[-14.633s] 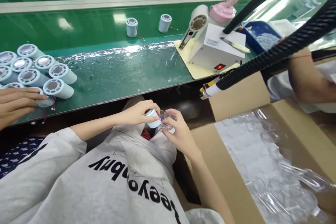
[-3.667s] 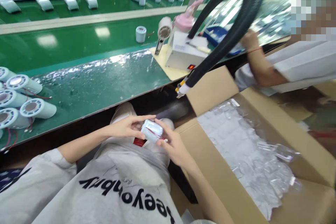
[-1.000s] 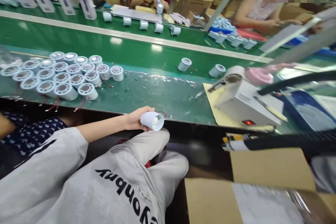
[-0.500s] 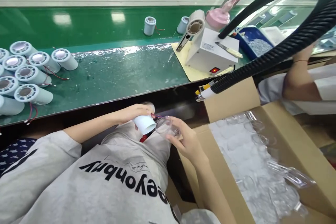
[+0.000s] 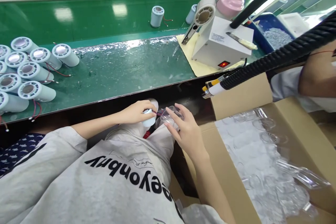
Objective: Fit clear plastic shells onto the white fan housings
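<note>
Risks first, as we judge them: the thin red wires (image 5: 156, 113) trailing from the small white plastic cylinder (image 5: 149, 119) lie between it and the clear plastic cup-shaped cover (image 5: 170, 118); we could pinch or snag them if the two parts meet askew; both parts sit over our lap, below the bench edge, so a slack grip would drop them out of sight; the black corrugated hose (image 5: 275, 59) hangs close above the right.

Containers, largest to smallest: open brown cardboard carton (image 5: 244, 94), lined with clear film and holding many clear plastic covers; blue plastic bin (image 5: 258, 26), holding small pale parts too fine to identify.

Hands: left hand (image 5: 135, 111), fingers closed round the white cylinder; right hand (image 5: 185, 133), fingertips clamped on the clear cover, just beside the cylinder.

Bench: green mat (image 5: 123, 66) bearing a cluster of white cylinders (image 5: 28, 71).
</note>
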Motion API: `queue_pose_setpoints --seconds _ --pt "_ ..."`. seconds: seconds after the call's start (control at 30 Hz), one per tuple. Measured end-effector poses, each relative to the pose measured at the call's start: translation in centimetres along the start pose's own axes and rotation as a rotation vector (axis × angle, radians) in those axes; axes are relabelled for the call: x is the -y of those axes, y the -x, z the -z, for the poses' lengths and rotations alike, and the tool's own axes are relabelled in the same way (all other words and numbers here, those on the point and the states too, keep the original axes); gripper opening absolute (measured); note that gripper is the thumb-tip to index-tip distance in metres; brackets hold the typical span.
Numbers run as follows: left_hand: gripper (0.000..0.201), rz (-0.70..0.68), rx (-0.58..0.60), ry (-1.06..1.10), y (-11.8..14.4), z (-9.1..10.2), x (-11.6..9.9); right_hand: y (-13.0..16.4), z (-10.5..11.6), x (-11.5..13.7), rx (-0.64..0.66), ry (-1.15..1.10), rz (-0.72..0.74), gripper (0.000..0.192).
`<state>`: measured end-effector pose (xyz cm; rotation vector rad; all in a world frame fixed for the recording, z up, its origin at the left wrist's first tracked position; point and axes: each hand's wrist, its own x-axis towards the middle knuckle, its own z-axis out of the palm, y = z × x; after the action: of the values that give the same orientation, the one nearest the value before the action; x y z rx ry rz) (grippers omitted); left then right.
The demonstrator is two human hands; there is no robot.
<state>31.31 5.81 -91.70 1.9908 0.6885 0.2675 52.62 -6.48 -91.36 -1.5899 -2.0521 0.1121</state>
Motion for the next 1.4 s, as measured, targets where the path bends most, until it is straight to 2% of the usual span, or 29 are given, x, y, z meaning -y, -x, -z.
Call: queue_pose_setpoints --seconds 0.1,0.17,0.23,0.33,0.47,0.57,0.63,0.73,0.83,0.9,1.1,1.4 --pt "0.019 -0.055 -0.016 0.028 -0.1 -0.3 -0.1 -0.4 -1.0 -0.3 0.193 -0.095 -0.046 0.027" --pt "0.019 -0.064 -0.065 0.064 0.0 -0.5 -0.1 -0.7 -1.3 -0.4 0.232 -0.242 -0.100 0.016" --pt "0.035 -0.065 -0.125 0.108 0.1 -0.8 0.3 -0.8 -1.4 -0.2 0.187 -0.410 -0.179 0.013" --pt "0.064 -0.118 -0.155 0.140 0.3 -1.1 1.2 -0.9 -1.1 0.4 0.071 -0.613 -0.323 0.022" --pt "0.065 -0.218 -0.063 0.169 0.4 -1.2 2.2 -0.8 -1.0 0.9 -0.051 -0.790 -0.495 0.032" --pt "0.065 -0.204 0.063 0.259 0.6 -1.1 1.9 -0.6 -1.1 0.7 -0.125 -0.929 -0.569 0.035" --pt "0.068 -0.143 0.082 0.350 0.9 -1.1 1.3 -0.4 -1.0 0.4 -0.134 -0.983 -0.535 0.036" --pt "0.072 -0.033 0.042 0.487 1.3 -1.0 0.3 0.1 -0.6 0.3 -0.068 -0.843 -0.320 0.019" --pt "0.073 0.025 0.044 0.528 1.6 -0.8 -0.3 0.8 -0.2 0.5 -0.051 -0.641 -0.125 0.031" --pt "0.073 0.008 0.065 0.516 1.7 -0.6 -0.5 1.1 -0.1 0.6 -0.052 -0.603 -0.081 0.030" --pt "0.066 -0.131 0.109 0.517 2.0 -0.1 -1.0 1.6 0.3 0.8 0.019 -0.727 -0.226 0.038" --pt "0.063 -0.220 0.100 0.437 2.1 0.2 -1.2 1.5 0.5 1.2 0.054 -0.994 -0.426 0.044"
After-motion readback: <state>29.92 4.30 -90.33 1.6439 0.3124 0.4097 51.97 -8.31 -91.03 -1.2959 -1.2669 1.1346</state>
